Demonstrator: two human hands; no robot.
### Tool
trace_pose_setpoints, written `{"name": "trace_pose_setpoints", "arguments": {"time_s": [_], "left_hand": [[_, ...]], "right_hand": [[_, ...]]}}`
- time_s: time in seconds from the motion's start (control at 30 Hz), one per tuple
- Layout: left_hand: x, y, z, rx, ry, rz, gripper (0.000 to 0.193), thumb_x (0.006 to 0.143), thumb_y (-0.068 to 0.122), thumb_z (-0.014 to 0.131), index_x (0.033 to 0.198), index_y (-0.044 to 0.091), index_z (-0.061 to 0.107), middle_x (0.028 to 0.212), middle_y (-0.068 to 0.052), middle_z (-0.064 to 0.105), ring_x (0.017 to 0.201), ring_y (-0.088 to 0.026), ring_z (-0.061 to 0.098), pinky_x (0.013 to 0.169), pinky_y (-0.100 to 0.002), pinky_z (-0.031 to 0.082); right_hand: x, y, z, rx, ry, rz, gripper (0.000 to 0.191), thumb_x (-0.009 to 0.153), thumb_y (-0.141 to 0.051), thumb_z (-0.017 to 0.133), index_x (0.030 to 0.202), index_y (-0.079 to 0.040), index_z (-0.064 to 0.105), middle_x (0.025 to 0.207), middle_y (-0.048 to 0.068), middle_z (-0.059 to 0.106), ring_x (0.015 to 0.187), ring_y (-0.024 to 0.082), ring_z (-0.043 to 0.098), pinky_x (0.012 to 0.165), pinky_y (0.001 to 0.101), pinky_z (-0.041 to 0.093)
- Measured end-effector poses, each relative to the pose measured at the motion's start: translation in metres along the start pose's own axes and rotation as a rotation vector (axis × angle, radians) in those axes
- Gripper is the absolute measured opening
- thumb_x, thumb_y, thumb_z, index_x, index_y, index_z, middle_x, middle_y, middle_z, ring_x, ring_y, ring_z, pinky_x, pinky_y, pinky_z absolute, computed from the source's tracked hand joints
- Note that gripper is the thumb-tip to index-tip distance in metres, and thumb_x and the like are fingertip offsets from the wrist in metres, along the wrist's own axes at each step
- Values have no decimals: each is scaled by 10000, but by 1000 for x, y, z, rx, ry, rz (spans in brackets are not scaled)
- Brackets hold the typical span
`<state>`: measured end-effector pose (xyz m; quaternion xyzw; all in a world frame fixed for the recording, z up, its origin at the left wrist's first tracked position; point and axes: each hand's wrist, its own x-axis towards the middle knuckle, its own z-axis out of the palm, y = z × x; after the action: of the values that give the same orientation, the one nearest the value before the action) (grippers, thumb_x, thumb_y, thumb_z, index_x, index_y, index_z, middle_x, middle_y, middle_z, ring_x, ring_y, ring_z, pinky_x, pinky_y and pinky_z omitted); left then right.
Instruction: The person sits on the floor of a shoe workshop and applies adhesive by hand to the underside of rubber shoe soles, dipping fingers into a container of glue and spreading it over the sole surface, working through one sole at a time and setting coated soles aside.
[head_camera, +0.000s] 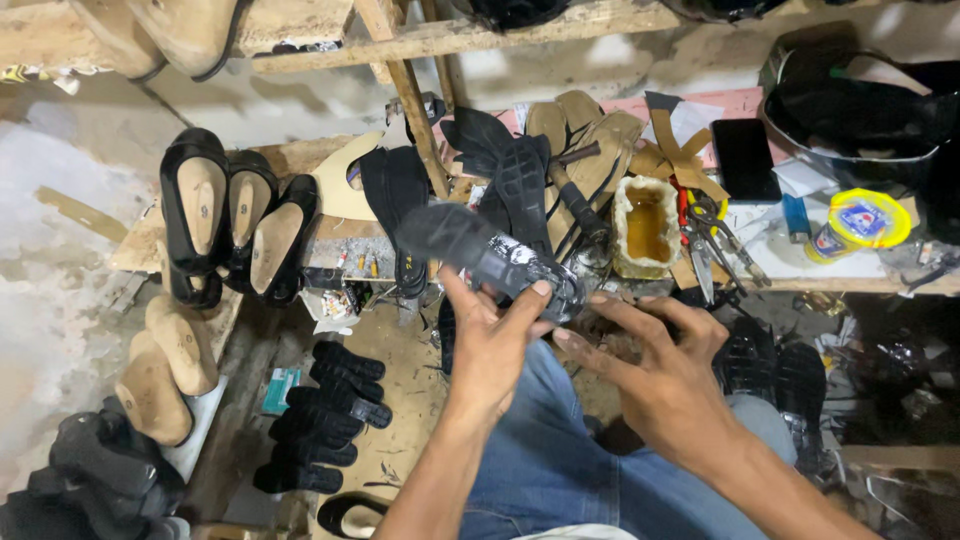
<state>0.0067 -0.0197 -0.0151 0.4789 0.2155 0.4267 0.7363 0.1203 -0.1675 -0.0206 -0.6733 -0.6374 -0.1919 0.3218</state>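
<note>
sitting low among a cobbler's clutter, the person works over their own denim-clad lap (560, 450), with a wooden table (300, 160) running across the view and carrying most of the gear. on its left part stand shoe uppers on wooden lasts (235, 215), and bare wooden lasts (165, 375) lean below them beside a stack of black rubber soles (325, 415) on the floor. on the table's right lie a dark tray of scraps (860, 110), a yellowed glue pot (645, 225), pliers and scissors (715, 240) and a small yellow-lidded tin (865, 220). the piece in hand is a black shoe sole (490, 255), raised above the lap and in front of the table edge, tilted up to the left, its lower end smeared pale. the left hand (490, 345) is closed on that lower end, thumb on top. the right hand (665, 365) is spread with loose fingers (620, 305) resting at the sole's end, gripping nothing. the step in hand looks like checking or pressing the smeared end; a next move would call for steady support from the left hand while the right presses evenly.
</note>
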Motion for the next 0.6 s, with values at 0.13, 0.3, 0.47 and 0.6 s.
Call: {"name": "trace_pose_setpoints", "arguments": {"time_s": [0.13,0.3,0.47,0.6], "left_hand": [[4,15,-13,491,-97,-36,742,846,-50,730,1524,44,442,1116,-117,616,843,-121,649,663,-238,544],[-3,33,-7,363,66,144,653,848,-22,707,1449,33,458,936,-81,708,740,-94,623,613,-219,495],[-18,26,6,445,-110,53,470,880,3,704,1335,-1,589,1065,-66,741,898,-77,700,744,-213,579],[-20,9,-2,311,-176,-17,415,907,-8,710,1312,-15,619,1110,-89,730,919,-89,680,779,-227,565]], "right_hand": [[2,6,-5,52,86,81,648,744,67,727,1329,-207,675,1361,65,579,1257,321,426,1085,432,327],[12,15,-10,109,107,131,670,808,65,734,1422,-162,590,1433,86,534,1337,331,439,1132,465,337],[24,8,-9,-149,81,-89,677,814,24,728,1349,-380,632,1484,43,483,1318,313,424,1067,463,313],[28,7,-9,-515,-50,1,748,782,-63,715,1449,-361,553,1523,26,487,1316,313,424,1031,473,297]]}}
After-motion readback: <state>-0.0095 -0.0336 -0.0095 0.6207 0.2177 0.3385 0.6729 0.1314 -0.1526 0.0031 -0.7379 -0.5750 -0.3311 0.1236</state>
